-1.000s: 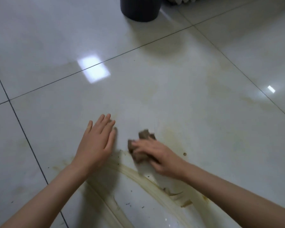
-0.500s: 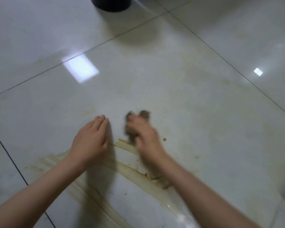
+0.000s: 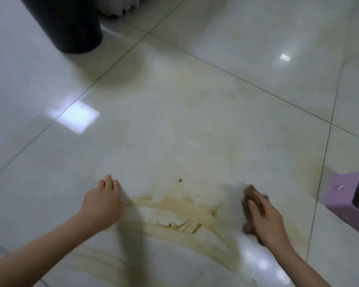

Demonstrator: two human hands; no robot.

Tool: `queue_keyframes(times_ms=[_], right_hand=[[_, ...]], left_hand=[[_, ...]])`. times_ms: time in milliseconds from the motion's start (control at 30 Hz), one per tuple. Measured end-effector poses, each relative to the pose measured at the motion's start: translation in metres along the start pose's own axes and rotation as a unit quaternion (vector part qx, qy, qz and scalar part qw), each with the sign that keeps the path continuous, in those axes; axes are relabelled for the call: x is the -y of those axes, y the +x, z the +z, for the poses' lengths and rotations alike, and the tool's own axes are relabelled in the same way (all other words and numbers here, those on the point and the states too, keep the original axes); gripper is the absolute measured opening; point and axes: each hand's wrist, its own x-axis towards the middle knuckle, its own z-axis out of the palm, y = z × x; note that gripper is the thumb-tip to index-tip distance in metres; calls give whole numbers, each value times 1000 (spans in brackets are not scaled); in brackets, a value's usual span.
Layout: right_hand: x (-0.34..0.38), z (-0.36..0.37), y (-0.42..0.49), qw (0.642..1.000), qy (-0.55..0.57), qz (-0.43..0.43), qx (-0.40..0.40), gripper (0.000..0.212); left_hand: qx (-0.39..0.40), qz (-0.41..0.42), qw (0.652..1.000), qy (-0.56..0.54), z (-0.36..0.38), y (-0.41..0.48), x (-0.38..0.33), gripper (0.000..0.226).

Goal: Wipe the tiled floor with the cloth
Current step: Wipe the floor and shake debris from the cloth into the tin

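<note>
A glossy white tiled floor fills the view, with brown-yellow smears streaked in arcs between my hands. My right hand lies on a crumpled brown cloth at the lower right and presses it onto the tile; the hand is blurred and hides most of the cloth. My left hand rests flat on the floor at the lower left, fingers straight and together, holding nothing. A small dark speck sits on the tile above the smears.
A black round bin stands at the top left with something white beside it. A purple box lies on the floor at the right edge, close to my right hand. Dark grout lines cross the tiles.
My right hand has swept the cloth to the right, away from my left hand. The view has shifted, so the purple box now shows and the bin looks larger. My left hand stays planted.
</note>
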Motion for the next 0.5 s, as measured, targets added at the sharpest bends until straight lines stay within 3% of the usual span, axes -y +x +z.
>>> queue_keyframes(times_ms=[100,200,333,400,500], right_hand=[[-21,26,-12,987,-2,60,-146,38],[14,96,-26,979,-17,-22,-203,39],[103,188,-37,981,-61,-180,-45,60],[123,207,-34,957,-76,-277,41,65],[113,171,-6,906,-113,-380,151,54]], left_hand=[[-27,27,999,31,-11,11,8,36],[-99,37,994,39,-18,10,9,43],[-187,53,980,-42,-24,11,-8,53],[-214,87,971,-53,-27,21,-16,58],[-222,142,963,-49,-24,37,-19,64]])
